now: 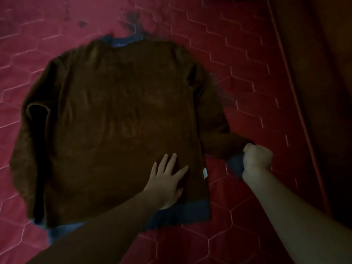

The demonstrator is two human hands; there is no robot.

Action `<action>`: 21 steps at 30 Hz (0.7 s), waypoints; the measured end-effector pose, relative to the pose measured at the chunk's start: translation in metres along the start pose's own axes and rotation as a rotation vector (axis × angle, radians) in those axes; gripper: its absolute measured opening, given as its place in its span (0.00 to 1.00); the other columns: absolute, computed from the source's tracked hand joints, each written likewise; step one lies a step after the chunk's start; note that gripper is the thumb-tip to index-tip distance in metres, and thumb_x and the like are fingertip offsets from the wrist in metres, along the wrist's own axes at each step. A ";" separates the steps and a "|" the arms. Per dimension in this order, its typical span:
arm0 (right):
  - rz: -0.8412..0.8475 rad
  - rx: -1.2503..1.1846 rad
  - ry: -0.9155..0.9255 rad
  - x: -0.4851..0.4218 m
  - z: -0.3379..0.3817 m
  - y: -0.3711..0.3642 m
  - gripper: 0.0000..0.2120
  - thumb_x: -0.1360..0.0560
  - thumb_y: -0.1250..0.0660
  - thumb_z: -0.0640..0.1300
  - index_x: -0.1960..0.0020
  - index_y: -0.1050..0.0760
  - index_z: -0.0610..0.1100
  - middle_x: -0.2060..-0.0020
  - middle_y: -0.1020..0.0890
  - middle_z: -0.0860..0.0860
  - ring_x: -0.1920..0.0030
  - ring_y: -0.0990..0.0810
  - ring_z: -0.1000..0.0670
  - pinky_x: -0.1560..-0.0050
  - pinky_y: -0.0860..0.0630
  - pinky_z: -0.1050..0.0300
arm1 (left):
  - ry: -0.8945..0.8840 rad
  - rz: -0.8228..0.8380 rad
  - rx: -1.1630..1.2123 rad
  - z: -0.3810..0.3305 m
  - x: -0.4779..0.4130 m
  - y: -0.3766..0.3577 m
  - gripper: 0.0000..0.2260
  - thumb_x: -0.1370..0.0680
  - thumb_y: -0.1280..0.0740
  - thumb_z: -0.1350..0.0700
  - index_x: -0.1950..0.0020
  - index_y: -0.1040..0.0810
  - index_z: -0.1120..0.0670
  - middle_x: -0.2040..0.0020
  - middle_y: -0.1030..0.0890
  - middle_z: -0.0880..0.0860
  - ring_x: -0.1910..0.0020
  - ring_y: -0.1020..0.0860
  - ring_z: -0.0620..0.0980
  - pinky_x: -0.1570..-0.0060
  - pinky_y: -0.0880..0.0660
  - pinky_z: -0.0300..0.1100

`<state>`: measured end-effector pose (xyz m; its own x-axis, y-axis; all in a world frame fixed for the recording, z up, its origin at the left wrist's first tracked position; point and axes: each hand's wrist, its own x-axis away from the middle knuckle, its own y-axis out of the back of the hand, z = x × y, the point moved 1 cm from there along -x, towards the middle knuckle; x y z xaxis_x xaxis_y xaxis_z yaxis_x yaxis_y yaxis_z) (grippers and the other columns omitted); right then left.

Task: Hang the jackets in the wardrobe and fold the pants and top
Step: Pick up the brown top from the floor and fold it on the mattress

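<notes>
A brown long-sleeved top (123, 121) with blue collar, hem and cuffs lies spread flat on the red quilted mattress (257, 92), collar pointing away from me. My left hand (166, 182) presses flat with straight fingers on the lower right of its body, just above the blue hem. My right hand (256, 161) is clenched in a fist around the blue cuff of the top's right sleeve (222, 145), which stretches out to the right of the body. The left sleeve (28, 149) lies down along the left side.
The mattress's piped edge (291, 92) runs down the right side, with a dark drop beyond it. A small white label (205, 173) sticks out of the top's right side seam. The room is dim.
</notes>
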<state>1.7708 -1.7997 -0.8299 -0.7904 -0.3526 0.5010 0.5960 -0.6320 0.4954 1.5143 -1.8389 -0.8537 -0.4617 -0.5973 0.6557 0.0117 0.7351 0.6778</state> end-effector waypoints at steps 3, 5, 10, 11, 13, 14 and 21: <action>0.002 -0.159 0.336 0.018 0.057 0.019 0.16 0.26 0.40 0.31 0.67 0.25 0.47 0.75 0.26 0.62 0.72 0.27 0.61 0.66 0.30 0.62 | 0.034 0.044 0.047 -0.001 -0.002 0.005 0.32 0.17 0.41 0.42 0.20 0.57 0.36 0.19 0.66 0.50 0.21 0.68 0.56 0.22 0.59 0.61; 0.062 -0.226 0.545 0.042 0.091 0.020 0.12 0.25 0.39 0.32 0.55 0.18 0.44 0.65 0.18 0.57 0.65 0.21 0.62 0.62 0.26 0.66 | 0.048 -0.006 0.238 0.000 -0.002 0.022 0.29 0.17 0.42 0.43 0.20 0.52 0.36 0.18 0.56 0.47 0.19 0.59 0.52 0.22 0.54 0.58; 0.726 0.430 1.178 0.128 0.096 -0.012 0.13 0.22 0.37 0.48 0.40 0.21 0.49 0.52 0.22 0.55 0.52 0.23 0.55 0.50 0.24 0.58 | 0.257 -0.193 1.547 0.009 -0.002 0.060 0.16 0.14 0.43 0.51 0.29 0.24 0.48 0.36 0.20 0.55 0.40 0.20 0.53 0.42 0.24 0.48; 0.927 0.682 1.169 0.137 0.083 -0.019 0.14 0.20 0.37 0.52 0.37 0.22 0.51 0.53 0.24 0.58 0.52 0.24 0.56 0.49 0.24 0.56 | 0.240 -0.194 1.647 0.020 0.000 0.050 0.17 0.14 0.44 0.47 0.34 0.20 0.51 0.37 0.20 0.63 0.46 0.17 0.57 0.44 0.22 0.56; 1.150 0.887 1.057 0.142 0.057 -0.028 0.15 0.20 0.37 0.59 0.38 0.22 0.53 0.57 0.24 0.59 0.54 0.23 0.58 0.51 0.22 0.53 | 0.291 -0.287 1.781 0.048 -0.015 0.027 0.26 0.16 0.51 0.37 0.39 0.18 0.49 0.34 0.26 0.72 0.51 0.17 0.62 0.45 0.24 0.67; 1.149 0.828 0.996 0.138 0.048 -0.030 0.14 0.19 0.37 0.59 0.41 0.21 0.53 0.59 0.23 0.58 0.57 0.22 0.57 0.55 0.21 0.53 | 0.375 -0.274 1.800 0.054 -0.008 0.036 0.26 0.17 0.51 0.34 0.39 0.19 0.46 0.34 0.23 0.66 0.47 0.18 0.60 0.41 0.26 0.66; 0.592 0.499 0.305 0.069 -0.007 -0.068 0.11 0.19 0.33 0.48 0.37 0.28 0.48 0.46 0.21 0.49 0.49 0.20 0.52 0.53 0.23 0.58 | 0.321 -0.079 1.400 0.052 0.009 0.051 0.11 0.20 0.30 0.50 0.39 0.25 0.42 0.41 0.19 0.45 0.43 0.20 0.44 0.45 0.24 0.41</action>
<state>1.6753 -1.7862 -0.8343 -0.2870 -0.7473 0.5993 0.8615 0.0722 0.5026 1.4647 -1.7896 -0.8305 -0.2016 -0.5569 0.8058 -0.9564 0.2895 -0.0392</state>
